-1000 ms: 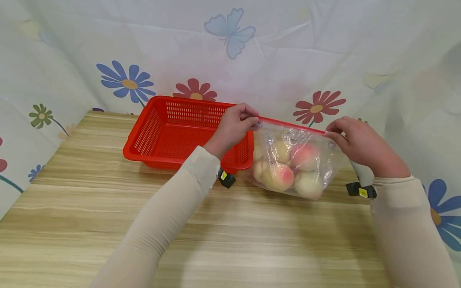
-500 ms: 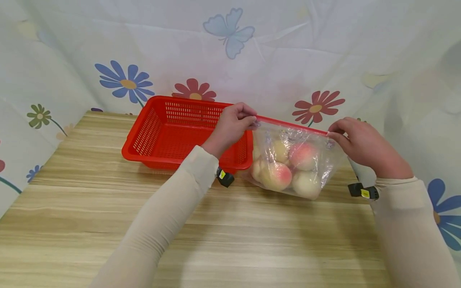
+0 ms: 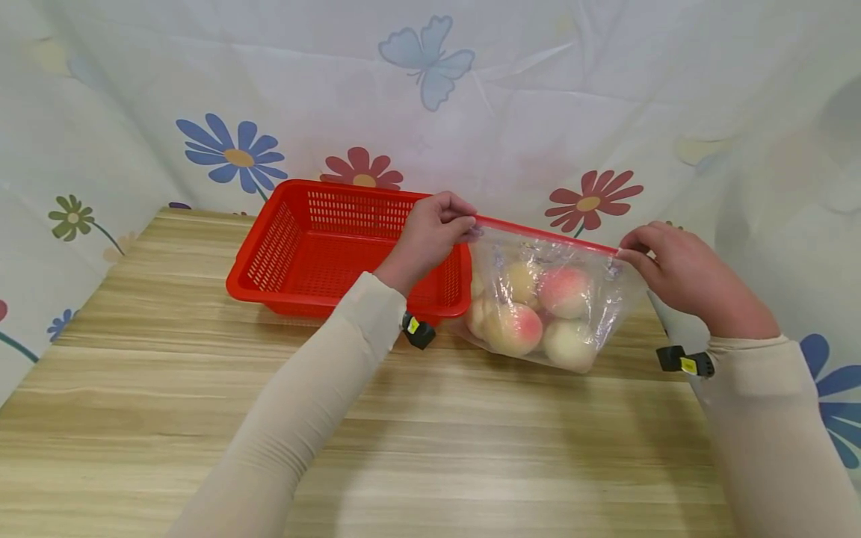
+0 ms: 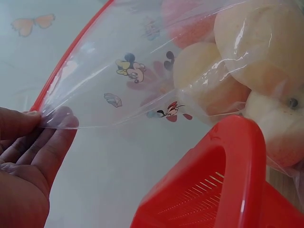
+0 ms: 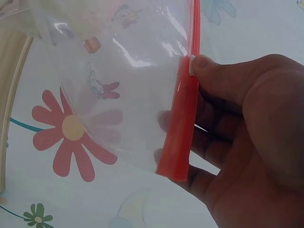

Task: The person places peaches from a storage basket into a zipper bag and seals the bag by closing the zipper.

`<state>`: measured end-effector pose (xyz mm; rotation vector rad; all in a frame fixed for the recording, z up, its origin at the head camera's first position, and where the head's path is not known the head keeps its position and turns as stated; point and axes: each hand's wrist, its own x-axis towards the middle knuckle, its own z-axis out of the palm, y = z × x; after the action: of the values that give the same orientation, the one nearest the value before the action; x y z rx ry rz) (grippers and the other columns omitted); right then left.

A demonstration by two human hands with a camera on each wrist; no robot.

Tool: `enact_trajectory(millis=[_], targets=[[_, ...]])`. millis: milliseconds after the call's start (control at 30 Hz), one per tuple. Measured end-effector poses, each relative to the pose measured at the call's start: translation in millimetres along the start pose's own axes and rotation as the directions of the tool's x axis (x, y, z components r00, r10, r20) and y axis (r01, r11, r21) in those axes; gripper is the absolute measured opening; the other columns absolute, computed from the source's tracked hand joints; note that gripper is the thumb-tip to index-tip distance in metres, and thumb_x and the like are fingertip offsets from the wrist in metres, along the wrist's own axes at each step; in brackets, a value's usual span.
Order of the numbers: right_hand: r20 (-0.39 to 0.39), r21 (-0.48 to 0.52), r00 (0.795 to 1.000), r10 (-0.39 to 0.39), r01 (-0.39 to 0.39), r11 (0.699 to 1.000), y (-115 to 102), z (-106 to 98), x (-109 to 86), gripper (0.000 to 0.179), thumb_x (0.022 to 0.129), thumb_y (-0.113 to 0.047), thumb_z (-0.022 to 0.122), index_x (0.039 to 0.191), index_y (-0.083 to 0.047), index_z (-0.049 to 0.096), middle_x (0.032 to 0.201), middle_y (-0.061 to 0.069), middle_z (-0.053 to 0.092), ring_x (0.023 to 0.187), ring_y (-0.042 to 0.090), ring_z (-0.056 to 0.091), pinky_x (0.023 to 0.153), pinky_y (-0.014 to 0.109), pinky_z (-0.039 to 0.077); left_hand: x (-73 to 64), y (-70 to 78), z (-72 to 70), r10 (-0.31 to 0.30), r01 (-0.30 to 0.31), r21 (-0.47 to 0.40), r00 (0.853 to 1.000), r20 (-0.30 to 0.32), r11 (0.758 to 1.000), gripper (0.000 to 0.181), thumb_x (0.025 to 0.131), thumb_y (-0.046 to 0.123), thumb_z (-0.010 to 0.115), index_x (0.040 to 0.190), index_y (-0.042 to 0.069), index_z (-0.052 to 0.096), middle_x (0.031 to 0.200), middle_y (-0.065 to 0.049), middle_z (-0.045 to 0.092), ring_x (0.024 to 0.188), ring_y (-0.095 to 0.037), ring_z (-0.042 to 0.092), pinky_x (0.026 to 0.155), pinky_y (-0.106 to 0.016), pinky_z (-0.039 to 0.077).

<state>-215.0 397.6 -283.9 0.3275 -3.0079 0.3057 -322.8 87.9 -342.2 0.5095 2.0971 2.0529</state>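
Note:
A clear zip bag (image 3: 605, 299) with a red zip strip and cartoon prints holds several peaches (image 3: 513, 329), cream with pink blush. My left hand (image 3: 430, 235) pinches the strip's left end between thumb and fingers, above the basket's right rim. Toward the other end, my right hand (image 3: 693, 273) grips a small white slider (image 5: 192, 65) on the strip, thumb on it and fingers behind. Past the slider, the red strip (image 5: 178, 137) looks wider in the right wrist view. The bag hangs below the taut strip, its bottom at the table.
A red slotted plastic basket (image 3: 249, 288) stands left of the bag, close against it. The wood-grain table (image 3: 471, 448) runs up to a flower-print cloth (image 3: 504, 127) behind and on both sides. Black wrist cameras (image 3: 418, 331) sit below both wrists.
My right hand has slid a little to the right along the red zip strip. The left hand keeps its pinch, and the bag and basket have hardly shifted.

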Motion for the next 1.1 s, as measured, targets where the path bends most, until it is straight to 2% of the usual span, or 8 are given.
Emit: enact_trajectory(millis=[633,933,1100], targets=[[-0.002,-0.026,1.0,0.02,-0.02,0.999,8,-1,-7.4,0.022,0.095,-0.017,0.06,0.108,0.001,0.061,0.1,0.016,0.062,0.09,0.03,0.055,0.081,0.054,0.051,2.2,-3.1,-2.3,-0.024,0.024,-0.016,1.0,-0.017,1.0,0.015,0.093,0.012,0.063,0.107,0.008,0.062,0.102,-0.01,0.072,0.091,-0.021,0.071,0.09,-0.037,0.056],[-0.029,-0.04,1.0,0.009,-0.01,0.999,11,-2,-12.5,0.019,0.094,-0.014,0.061,0.105,0.001,0.062,0.094,0.014,0.061,0.084,0.028,0.054,0.074,0.049,0.051,1.8,-3.0,-2.7,-0.035,0.035,0.004,0.999,-0.032,0.999,0.015,0.092,0.013,0.064,0.107,0.01,0.063,0.102,-0.008,0.072,0.091,-0.019,0.071,0.088,-0.034,0.057],[-0.02,-0.039,1.0,0.014,-0.015,0.999,14,-3,-14.7,0.02,0.095,-0.014,0.06,0.106,0.001,0.061,0.096,0.015,0.061,0.084,0.028,0.055,0.075,0.05,0.051,1.7,-3.7,-3.4,-0.034,0.034,0.004,0.998,-0.044,0.999,0.014,0.093,0.012,0.063,0.107,0.009,0.063,0.103,-0.009,0.071,0.091,-0.019,0.07,0.086,-0.031,0.058]])
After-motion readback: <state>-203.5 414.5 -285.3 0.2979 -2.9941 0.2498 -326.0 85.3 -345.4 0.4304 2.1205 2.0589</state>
